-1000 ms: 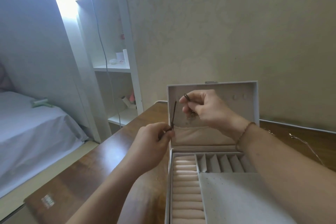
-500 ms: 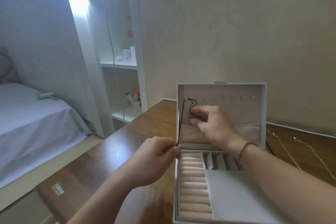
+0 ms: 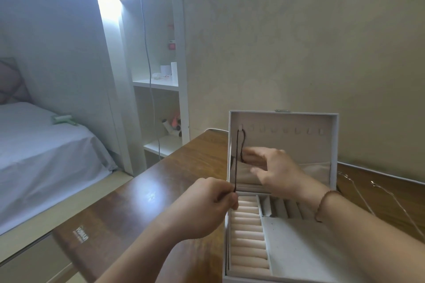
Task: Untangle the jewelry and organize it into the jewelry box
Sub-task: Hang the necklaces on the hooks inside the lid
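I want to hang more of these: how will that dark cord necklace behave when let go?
Likely floppy: the dark cord hangs over the leftmost hook and is straight only where the left hand pulls it. Probably very light; released, it should dangle slack.

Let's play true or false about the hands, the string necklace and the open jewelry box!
1. The dark cord necklace hangs from the leftmost hook in the white jewelry box's raised lid. True.
2. The left hand pinches the cord's lower end. True.
3. The right hand is curled into a fist. False: its fingers are spread open, in front of the lid's beige pocket.
4. Rings fill the box's cream ring rolls. False: no rings show there.
5. Thin silver chains lie on the brown wooden table to the right of the box. True.
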